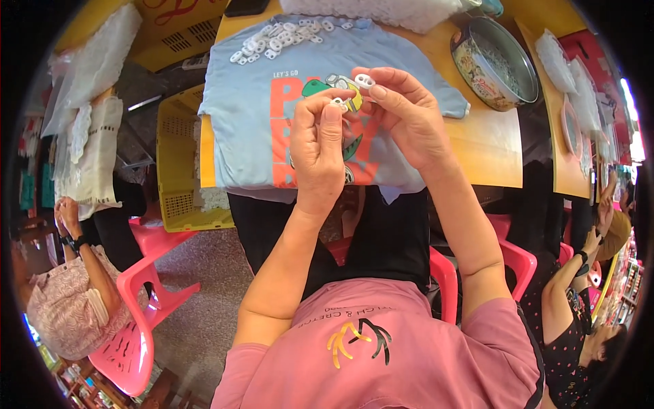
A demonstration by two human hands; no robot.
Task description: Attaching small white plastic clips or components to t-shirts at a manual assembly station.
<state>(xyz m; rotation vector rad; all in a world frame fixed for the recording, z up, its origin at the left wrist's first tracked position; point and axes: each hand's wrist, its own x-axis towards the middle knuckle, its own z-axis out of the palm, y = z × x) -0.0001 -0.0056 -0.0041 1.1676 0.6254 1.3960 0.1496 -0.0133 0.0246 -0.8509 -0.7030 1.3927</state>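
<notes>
One white piece in left hand, two-holed white link in right hand, both pinched above blue shirt. Apparently piece-by-piece handling; next move wants steadiness.

A yellow-and-black print marks the pink shirt above black trousers.

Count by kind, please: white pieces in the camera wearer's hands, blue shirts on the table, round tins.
White pieces, one each in left hand and right hand: 2
Blue shirt: 1
Round tin: 1
Total: 4
The white pile is too crowded to count.
</notes>
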